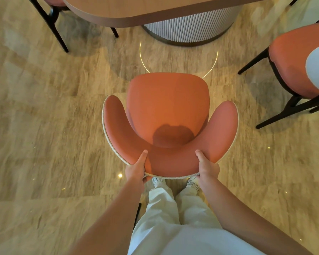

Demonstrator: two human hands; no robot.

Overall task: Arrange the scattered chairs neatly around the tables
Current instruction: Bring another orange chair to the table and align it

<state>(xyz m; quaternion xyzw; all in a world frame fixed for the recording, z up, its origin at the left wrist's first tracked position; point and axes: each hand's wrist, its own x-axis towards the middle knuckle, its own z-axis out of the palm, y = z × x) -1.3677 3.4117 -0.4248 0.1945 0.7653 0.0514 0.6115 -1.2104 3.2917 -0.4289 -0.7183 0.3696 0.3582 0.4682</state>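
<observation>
Both our hands, left (pixel 136 170) and right (pixel 207 167), grip the orange chair (pixel 168 107) by its backrest, well short of the bench (pixel 136 13), not yet tucked in.

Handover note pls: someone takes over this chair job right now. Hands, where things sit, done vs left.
Left hand and right hand: each grips the curved backrest of the orange chair, thumbs on the inner face.
That chair faces the wooden table, apart from it, with bare floor between.
Another orange chair stands out at the right; a third sits at the table's left end.
Done: chair gripped and lined up.
Left: push it in to the table, then likely the right one.
</observation>
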